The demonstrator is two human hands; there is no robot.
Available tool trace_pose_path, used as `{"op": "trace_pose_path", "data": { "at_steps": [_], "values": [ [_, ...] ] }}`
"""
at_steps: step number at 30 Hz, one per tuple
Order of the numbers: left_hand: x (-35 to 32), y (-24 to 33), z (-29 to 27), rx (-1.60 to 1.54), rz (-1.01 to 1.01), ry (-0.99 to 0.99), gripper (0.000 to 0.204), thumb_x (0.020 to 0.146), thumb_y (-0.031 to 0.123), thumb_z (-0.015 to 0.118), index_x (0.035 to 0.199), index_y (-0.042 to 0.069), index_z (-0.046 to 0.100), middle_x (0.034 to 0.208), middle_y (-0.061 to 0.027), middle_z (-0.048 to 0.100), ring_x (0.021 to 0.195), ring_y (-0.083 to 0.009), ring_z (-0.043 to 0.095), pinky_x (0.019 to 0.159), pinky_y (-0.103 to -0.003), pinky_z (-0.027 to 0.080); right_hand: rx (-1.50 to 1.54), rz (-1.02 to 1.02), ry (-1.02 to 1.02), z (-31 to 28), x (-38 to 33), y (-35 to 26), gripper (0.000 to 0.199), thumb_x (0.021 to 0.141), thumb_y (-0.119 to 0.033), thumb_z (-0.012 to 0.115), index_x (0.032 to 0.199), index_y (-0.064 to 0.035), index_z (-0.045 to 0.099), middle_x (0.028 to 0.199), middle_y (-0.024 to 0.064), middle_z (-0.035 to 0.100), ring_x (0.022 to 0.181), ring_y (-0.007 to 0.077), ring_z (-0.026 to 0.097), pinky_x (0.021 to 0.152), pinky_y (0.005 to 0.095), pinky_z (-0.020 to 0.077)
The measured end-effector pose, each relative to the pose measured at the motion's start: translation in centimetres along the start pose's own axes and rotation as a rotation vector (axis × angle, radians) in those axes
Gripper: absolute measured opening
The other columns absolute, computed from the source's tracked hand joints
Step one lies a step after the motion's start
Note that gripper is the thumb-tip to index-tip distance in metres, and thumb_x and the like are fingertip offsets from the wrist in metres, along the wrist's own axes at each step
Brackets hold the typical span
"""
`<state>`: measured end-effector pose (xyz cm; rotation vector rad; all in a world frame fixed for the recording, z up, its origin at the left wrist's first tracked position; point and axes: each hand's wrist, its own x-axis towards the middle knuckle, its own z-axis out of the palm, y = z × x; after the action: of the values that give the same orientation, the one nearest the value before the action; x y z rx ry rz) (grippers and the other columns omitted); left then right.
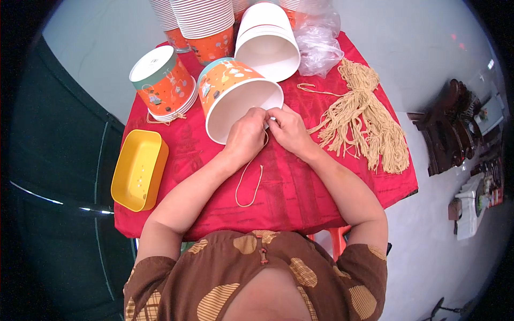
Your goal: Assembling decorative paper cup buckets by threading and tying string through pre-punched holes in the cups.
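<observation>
An orange paper bucket (pixel 227 80) with a green band and white inside lies tilted on its side, its mouth toward me. My left hand (pixel 246 135) and my right hand (pixel 292 132) meet at its near right rim, both with fingers pinched together. Between them runs a thin tan string (pixel 239 187), whose loose end hangs down and curls on the red cloth. The fingertips hide the exact spot where string and rim meet.
Left stand an upside-down bucket stack (pixel 166 80) with string at its rim and a yellow plastic box (pixel 139 171) holding small white bits. Behind are tall bucket stacks (pixel 206 27), white-mouthed buckets (pixel 267 51) and a clear plastic bag (pixel 318 45). Right lies a tan string bundle (pixel 369 123) on the red tablecloth (pixel 300 198).
</observation>
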<state>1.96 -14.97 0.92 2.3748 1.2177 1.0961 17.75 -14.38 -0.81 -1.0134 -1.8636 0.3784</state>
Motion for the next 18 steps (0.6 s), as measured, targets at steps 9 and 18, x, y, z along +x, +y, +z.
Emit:
{"op": "trace_pose_path", "data": {
  "at_steps": [9,18],
  "values": [
    [-0.38,-0.60,0.12,0.187,0.037,-0.003,0.011,0.083,0.001,0.059,0.093,-0.001,0.055,0.089,-0.0246,0.059,0.078,-0.0443,0.061,0.066,-0.050,0.051,0.022,0.018,0.001,0.11,-0.01,0.01,0.017,0.081,0.000,0.059,0.096,0.0016,0.065,0.093,0.0225,0.063,0.088,0.0393,0.062,0.077,0.0450,0.0516],
    [-0.29,-0.69,-0.11,0.112,-0.027,-0.020,0.012,0.085,0.006,0.061,0.090,-0.001,0.052,0.084,-0.0259,0.062,0.075,-0.0448,0.063,0.064,-0.049,0.051,0.038,-0.044,0.044,-0.01,-0.01,-0.01,0.017,0.088,-0.002,0.056,0.101,0.0025,0.066,0.099,0.0232,0.063,0.092,0.0402,0.063,0.079,0.0444,0.0517]
  ]
}}
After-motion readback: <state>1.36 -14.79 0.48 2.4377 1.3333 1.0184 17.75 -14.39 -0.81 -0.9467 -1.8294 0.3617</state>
